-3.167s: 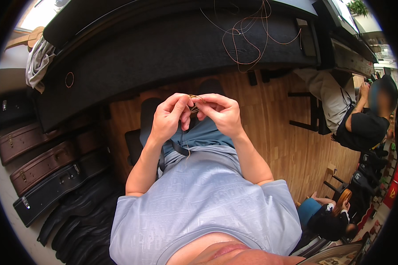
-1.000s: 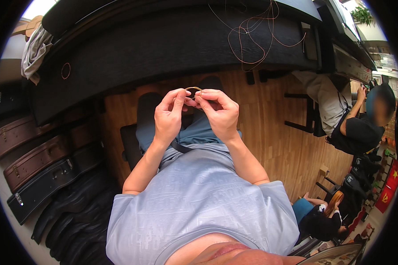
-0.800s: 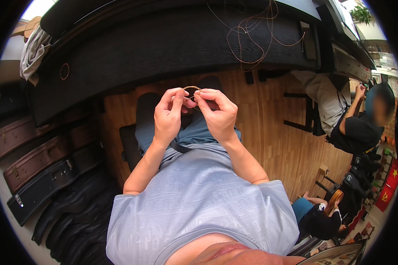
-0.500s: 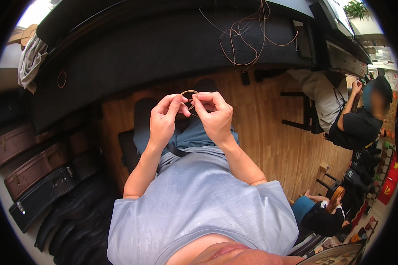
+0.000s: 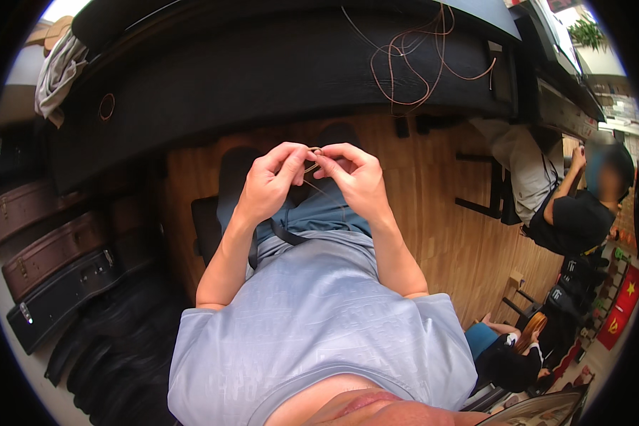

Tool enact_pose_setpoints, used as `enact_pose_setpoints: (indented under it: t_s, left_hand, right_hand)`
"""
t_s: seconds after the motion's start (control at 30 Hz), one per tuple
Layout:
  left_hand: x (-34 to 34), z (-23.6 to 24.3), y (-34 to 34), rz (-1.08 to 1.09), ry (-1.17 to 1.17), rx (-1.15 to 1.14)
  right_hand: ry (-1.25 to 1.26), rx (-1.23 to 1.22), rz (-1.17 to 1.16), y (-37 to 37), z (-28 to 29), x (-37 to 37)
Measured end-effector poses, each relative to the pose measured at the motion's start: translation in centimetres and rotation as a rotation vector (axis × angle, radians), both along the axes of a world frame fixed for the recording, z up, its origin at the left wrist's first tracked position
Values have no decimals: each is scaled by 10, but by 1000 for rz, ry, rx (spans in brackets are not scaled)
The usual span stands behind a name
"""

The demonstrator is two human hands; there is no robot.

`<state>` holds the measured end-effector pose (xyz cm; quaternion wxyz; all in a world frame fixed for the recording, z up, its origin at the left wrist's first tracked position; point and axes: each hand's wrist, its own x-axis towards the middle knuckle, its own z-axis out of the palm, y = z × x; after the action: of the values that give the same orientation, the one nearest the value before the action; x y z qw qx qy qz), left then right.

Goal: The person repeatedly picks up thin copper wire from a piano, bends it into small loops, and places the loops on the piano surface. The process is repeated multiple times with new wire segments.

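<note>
Above my lap, both hands are pinching a small coil of thin bronze-coloured guitar string (image 5: 311, 168). My left hand (image 5: 271, 183) is closed on the coil's left side, thumb against forefinger. On the other side, my right hand (image 5: 362, 183) grips its upper right part between thumb and fingertips, almost touching the left fingertips. A thin loose end of the string trails below the coil toward the right hand. The fingers hide much of the loop.
Ahead stands a black-covered table (image 5: 248, 78) with loose tangled strings (image 5: 426, 89) and a small coiled string (image 5: 106, 107). Instrument cases (image 5: 57, 248) line the left. A seated person (image 5: 582, 213) is at the right, another person (image 5: 511, 358) farther back.
My fingertips have drawn closer together over the coil, covering more of it. The loop looks smaller and tilted, and its loose end shows more. The view has shifted slightly.
</note>
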<state>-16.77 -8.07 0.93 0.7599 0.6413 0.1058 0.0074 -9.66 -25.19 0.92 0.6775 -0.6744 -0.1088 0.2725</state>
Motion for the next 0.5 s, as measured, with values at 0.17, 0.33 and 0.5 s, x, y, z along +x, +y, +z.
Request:
enact_pose_setpoints:
  t_s: [0.17,0.33,0.5]
  left_hand:
    - [3,8,9,-92,-229,630]
    - [3,4,2,32,-141,513]
    - [-3,5,7,4,-32,232]
  right_hand:
    - [52,15,10,0,3,1]
    - [116,82,-6,6,4,1]
    - [36,-22,77,4,5,4]
